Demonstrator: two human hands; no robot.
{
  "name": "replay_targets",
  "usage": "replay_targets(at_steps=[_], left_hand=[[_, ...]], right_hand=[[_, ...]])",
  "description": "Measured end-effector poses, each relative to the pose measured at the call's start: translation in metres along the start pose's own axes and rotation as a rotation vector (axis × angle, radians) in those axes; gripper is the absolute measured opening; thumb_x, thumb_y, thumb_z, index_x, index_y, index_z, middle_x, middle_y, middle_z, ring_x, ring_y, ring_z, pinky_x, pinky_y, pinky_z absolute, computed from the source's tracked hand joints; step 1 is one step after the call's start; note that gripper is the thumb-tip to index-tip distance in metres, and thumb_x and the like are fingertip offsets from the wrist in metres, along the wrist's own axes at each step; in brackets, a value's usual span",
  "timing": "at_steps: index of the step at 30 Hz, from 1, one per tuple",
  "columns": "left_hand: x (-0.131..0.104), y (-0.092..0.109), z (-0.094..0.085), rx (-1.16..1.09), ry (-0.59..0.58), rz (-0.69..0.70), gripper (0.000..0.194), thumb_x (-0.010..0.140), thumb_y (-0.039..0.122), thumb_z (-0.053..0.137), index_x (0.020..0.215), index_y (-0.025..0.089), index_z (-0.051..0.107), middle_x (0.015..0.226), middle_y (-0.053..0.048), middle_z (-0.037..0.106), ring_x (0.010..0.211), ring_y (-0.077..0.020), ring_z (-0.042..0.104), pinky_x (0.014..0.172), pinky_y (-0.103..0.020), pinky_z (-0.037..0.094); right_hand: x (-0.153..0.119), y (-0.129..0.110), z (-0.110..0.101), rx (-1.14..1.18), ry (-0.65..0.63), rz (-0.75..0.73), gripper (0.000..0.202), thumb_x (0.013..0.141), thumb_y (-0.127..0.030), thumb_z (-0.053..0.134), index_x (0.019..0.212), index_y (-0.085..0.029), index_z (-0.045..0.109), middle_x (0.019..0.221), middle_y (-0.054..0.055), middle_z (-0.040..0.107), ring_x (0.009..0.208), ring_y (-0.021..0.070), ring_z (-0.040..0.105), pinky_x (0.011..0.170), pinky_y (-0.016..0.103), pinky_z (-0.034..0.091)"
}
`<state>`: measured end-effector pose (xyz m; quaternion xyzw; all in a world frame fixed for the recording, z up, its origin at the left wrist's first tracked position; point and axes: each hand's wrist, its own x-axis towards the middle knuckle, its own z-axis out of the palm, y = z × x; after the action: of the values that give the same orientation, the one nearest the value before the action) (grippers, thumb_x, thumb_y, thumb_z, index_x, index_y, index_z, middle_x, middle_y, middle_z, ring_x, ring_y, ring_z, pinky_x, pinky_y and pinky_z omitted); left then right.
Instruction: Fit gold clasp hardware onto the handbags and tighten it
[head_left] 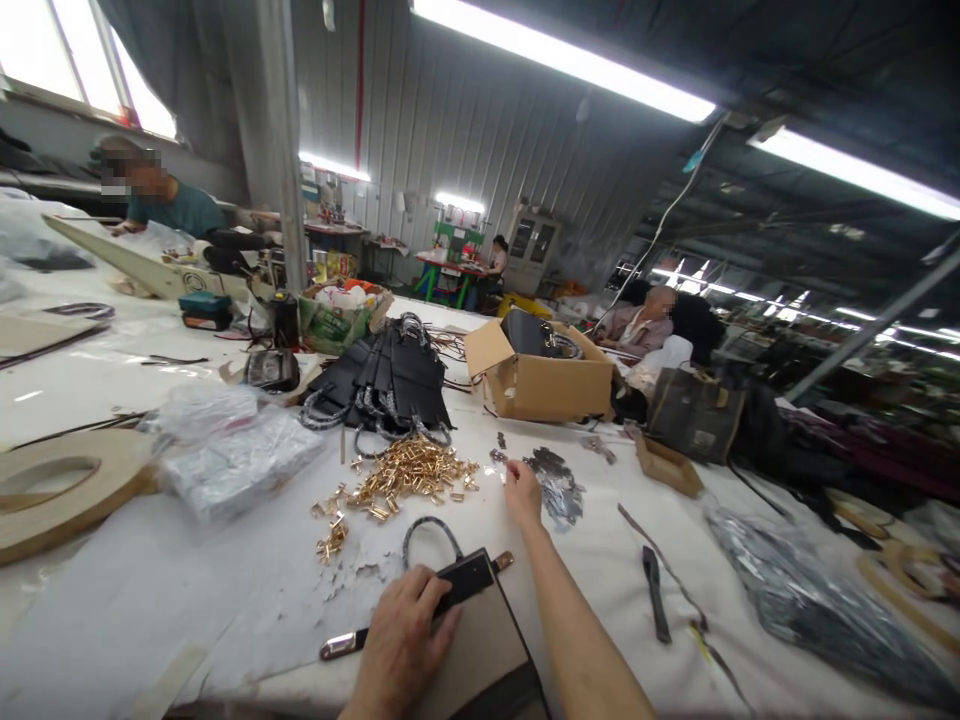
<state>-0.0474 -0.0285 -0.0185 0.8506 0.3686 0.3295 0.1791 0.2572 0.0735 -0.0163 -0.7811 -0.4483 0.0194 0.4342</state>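
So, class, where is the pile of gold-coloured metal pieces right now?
In the head view, the pile lies on the white table, left of centre, between the black handled pieces and the left hand.

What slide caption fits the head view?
Left hand on a flat beige-and-black panel; right hand beside piled thin silver-grey pieces; gold-coloured metal fittings heaped beyond.

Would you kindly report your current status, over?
Left grip on black-and-beige bag piece. Right grip beside silvery pieces, hold unclear. Gold fittings piled beyond bag piece.
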Motion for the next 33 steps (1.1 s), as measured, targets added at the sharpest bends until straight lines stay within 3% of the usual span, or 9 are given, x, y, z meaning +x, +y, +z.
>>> replay_targets(at_steps=[4, 8, 16, 20, 25, 30, 33], left_hand=[[0.001, 0.001, -0.001, -0.017, -0.010, -0.038, 0.019, 0.090, 0.030, 0.071, 0.107, 0.025, 0.064, 0.101, -0.005, 0.065, 0.094, -0.0251, 0.065, 0.084, -0.039, 0.053], [0.002, 0.004, -0.005, -0.018, -0.051, -0.105, 0.025, 0.087, 0.034, 0.074, 0.108, 0.025, 0.063, 0.104, -0.005, 0.064, 0.096, -0.0256, 0.064, 0.085, -0.039, 0.053], [0.006, 0.007, -0.010, -0.003, -0.103, -0.144, 0.029, 0.087, 0.040, 0.074, 0.108, 0.024, 0.061, 0.105, -0.005, 0.063, 0.097, -0.0252, 0.062, 0.086, -0.038, 0.051], [0.007, 0.006, -0.010, 0.012, -0.122, -0.118, 0.031, 0.090, 0.042, 0.072, 0.113, 0.025, 0.061, 0.107, -0.005, 0.062, 0.097, -0.0245, 0.062, 0.085, -0.038, 0.051], [0.009, 0.006, -0.013, 0.070, -0.165, -0.073, 0.036, 0.093, 0.043, 0.068, 0.125, 0.028, 0.060, 0.110, -0.005, 0.061, 0.097, -0.0236, 0.061, 0.085, -0.037, 0.050], [0.023, 0.026, -0.019, 0.201, -0.258, 0.034, 0.032, 0.092, 0.031, 0.068, 0.123, 0.024, 0.062, 0.114, -0.008, 0.062, 0.106, -0.0275, 0.057, 0.091, -0.041, 0.049], [0.035, 0.042, -0.012, 0.224, -0.310, 0.013, 0.027, 0.089, 0.024, 0.068, 0.115, 0.018, 0.064, 0.108, -0.010, 0.063, 0.104, -0.0275, 0.057, 0.094, -0.040, 0.048]], right_hand=[[0.008, 0.011, 0.002, -0.020, -0.129, -0.054, 0.032, 0.087, -0.023, 0.057, 0.111, -0.020, 0.078, 0.112, 0.009, 0.073, 0.105, 0.0240, 0.066, 0.100, 0.032, 0.047], [0.012, 0.013, 0.012, -0.031, -0.191, -0.008, 0.026, 0.086, -0.030, 0.065, 0.106, -0.024, 0.081, 0.113, 0.010, 0.069, 0.105, 0.0255, 0.064, 0.101, 0.034, 0.044], [0.019, 0.018, 0.018, 0.079, -0.146, 0.161, 0.010, 0.076, -0.029, 0.073, 0.078, -0.020, 0.076, 0.104, 0.011, 0.069, 0.101, 0.0267, 0.061, 0.097, 0.037, 0.044], [0.017, 0.010, 0.008, 0.219, -0.086, 0.233, 0.025, 0.078, -0.042, 0.072, 0.085, -0.018, 0.074, 0.088, 0.008, 0.069, 0.086, 0.0237, 0.060, 0.083, 0.036, 0.049], [-0.023, -0.008, -0.021, 0.479, -0.141, 0.277, 0.049, 0.080, -0.058, 0.067, 0.109, -0.018, 0.072, 0.075, 0.001, 0.063, 0.065, 0.0157, 0.054, 0.063, 0.029, 0.047], [-0.091, -0.029, -0.058, 0.682, -0.326, 0.289, 0.043, 0.075, -0.054, 0.079, 0.102, -0.021, 0.074, 0.074, 0.000, 0.062, 0.066, 0.0144, 0.056, 0.063, 0.028, 0.049], [-0.122, -0.035, -0.069, 0.825, -0.402, 0.347, 0.038, 0.076, -0.049, 0.083, 0.100, -0.022, 0.073, 0.075, 0.000, 0.064, 0.068, 0.0145, 0.058, 0.062, 0.027, 0.048]])
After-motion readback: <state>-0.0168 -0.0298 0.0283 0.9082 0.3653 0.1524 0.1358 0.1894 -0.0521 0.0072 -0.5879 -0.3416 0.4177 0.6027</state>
